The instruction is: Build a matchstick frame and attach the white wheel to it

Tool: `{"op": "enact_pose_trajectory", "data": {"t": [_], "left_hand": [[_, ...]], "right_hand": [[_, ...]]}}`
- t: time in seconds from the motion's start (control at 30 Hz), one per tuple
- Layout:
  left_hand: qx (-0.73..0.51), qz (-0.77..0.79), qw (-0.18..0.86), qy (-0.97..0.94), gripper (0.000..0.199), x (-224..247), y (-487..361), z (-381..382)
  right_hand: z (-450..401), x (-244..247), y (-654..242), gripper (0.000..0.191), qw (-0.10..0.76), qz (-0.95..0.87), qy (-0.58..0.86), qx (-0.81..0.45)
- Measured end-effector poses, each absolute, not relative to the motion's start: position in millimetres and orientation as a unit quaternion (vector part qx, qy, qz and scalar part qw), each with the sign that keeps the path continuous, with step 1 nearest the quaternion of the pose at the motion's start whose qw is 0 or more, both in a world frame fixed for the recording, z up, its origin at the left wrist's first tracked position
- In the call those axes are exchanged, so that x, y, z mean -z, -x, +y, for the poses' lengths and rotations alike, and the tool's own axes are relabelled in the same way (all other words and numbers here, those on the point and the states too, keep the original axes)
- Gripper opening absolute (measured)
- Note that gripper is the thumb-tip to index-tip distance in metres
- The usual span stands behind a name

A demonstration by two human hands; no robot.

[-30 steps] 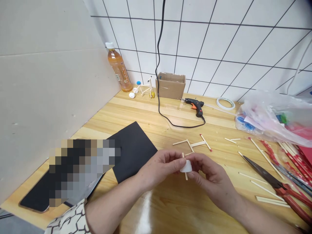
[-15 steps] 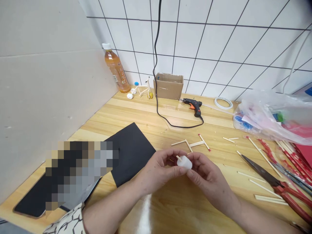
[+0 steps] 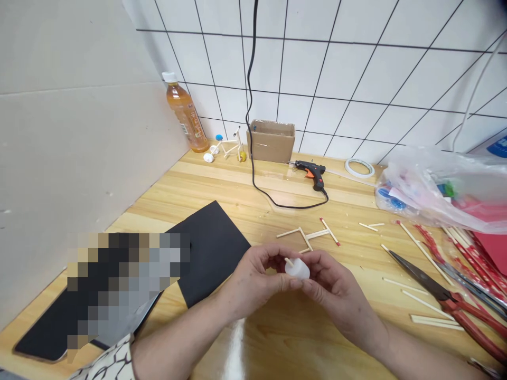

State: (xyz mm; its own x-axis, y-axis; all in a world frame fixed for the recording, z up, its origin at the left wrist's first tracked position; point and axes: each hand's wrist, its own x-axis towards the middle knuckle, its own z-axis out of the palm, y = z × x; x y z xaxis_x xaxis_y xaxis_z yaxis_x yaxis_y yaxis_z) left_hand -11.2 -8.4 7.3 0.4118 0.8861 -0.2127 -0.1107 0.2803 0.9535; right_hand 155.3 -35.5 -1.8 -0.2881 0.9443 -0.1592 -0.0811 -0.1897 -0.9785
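Above the table, my left hand (image 3: 259,277) and my right hand (image 3: 338,290) meet around a white bottle cap (image 3: 298,269). A short wooden stick (image 3: 289,261) pokes out of the cap's upper left side. My left thumb and fingers close on it from the left; from the right, my right thumb and fingertips pinch it. The fingers partly cover the cap, so its far side is hidden. Just beyond my hands lies a frame of joined wooden sticks (image 3: 317,234), with red tips at its right end.
Red-handled scissors (image 3: 447,301) and loose sticks (image 3: 435,322) lie at right. A glue gun (image 3: 312,173), its cable, a tape roll (image 3: 359,168) and a cardboard box (image 3: 271,145) stand behind. A small stick model (image 3: 232,148), drink bottle (image 3: 187,119), black sheet (image 3: 216,250) and plastic bag (image 3: 420,184) surround.
The bottle cap has tilted slightly between my fingers, and my fingertips have shifted a little around it. The whole view has moved slightly; other things stay in place.
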Motion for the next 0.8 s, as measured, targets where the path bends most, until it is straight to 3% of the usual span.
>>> {"op": "enact_pose_trajectory", "data": {"t": [0.37, 0.53, 0.8], "left_hand": [[-0.284, 0.422, 0.692, -0.512, 0.022, -19.0, 16.5, -1.9], [-0.150, 0.490, 0.577, -0.636, 0.016, -17.8, 19.5, -4.1], [-0.077, 0.528, 0.391, -0.750, 0.014, -5.1, 19.2, -10.5]], "right_hand": [[-36.6, 3.4, -157.1, 0.015, 0.370, -0.559, 0.406, -0.621], [-36.8, 5.8, -158.6, 0.016, 0.338, -0.617, 0.449, -0.551], [-38.5, 12.5, -159.5, 0.013, 0.299, -0.715, 0.461, -0.433]]}}
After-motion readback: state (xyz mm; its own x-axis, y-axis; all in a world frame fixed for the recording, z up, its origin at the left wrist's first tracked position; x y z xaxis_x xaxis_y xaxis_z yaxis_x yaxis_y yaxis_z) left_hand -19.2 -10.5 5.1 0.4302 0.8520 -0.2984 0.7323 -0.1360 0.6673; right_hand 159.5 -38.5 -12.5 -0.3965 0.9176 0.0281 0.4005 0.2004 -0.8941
